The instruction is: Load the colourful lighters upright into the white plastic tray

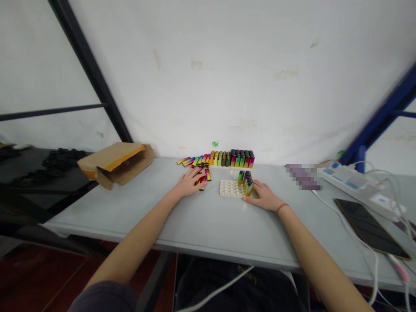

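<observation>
Left hand: our left hand (pixel 187 183) lies low over the table (pixel 201 225), its fingers on some red and yellow tubes (pixel 201 183). We cannot tell if its grip has closed on one.
Right hand: our right hand (pixel 265 197) is at the right end of the white tray (pixel 231 188), thumb by the near corner and fingers by the standing tubes. The thumb and fingers are spread apart, but we cannot tell if the grip is squeezing.
White tray: it sits flat on the table between our hands, with rows of round holes.
Standing tubes: a few black-topped tubes (pixel 248 182) stand up in the right part of the tray.
Lone tube: one red and yellow tube (pixel 208 174) lies just beside our left fingers.
Back of the table: near the wall (pixel 227 86) we see a pile of bright tubes (pixel 195 161), then a yellow bunch (pixel 220 158), then a black-topped block (pixel 242 159).
Left side: an open brown box (pixel 117 161).
Right side: a dark phone (pixel 370 227) and a white power strip (pixel 357 188).
</observation>
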`<state>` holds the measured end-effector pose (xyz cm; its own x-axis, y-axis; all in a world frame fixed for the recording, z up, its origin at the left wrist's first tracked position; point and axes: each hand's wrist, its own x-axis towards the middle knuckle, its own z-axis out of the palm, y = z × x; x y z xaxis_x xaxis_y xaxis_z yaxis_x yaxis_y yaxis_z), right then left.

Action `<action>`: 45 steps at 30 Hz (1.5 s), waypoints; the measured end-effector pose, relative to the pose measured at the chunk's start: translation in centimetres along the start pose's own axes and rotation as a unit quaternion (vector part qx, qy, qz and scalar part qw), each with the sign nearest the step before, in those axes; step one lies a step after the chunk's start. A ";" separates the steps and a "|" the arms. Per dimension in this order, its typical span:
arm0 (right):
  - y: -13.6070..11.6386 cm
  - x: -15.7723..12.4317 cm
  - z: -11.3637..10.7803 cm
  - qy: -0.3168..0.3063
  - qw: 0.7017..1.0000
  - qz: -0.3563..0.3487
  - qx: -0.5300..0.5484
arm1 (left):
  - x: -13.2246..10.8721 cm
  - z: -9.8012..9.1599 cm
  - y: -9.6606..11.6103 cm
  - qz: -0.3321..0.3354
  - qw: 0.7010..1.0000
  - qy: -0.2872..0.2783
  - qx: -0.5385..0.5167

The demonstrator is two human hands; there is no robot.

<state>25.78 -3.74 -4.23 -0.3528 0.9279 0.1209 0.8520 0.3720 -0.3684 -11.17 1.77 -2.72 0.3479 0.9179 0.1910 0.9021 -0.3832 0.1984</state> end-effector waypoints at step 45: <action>-1.0 0.3 -0.7 0.001 1.000 0.002 -0.010 | 5.0 0.1 10.1 -0.085 0.940 0.125 -0.304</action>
<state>25.08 -3.87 -3.16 -0.3491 0.9291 0.1219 0.8610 0.3693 -0.3498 -0.34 2.47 0.13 0.0724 0.9476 0.3112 0.5994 -0.2907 0.7458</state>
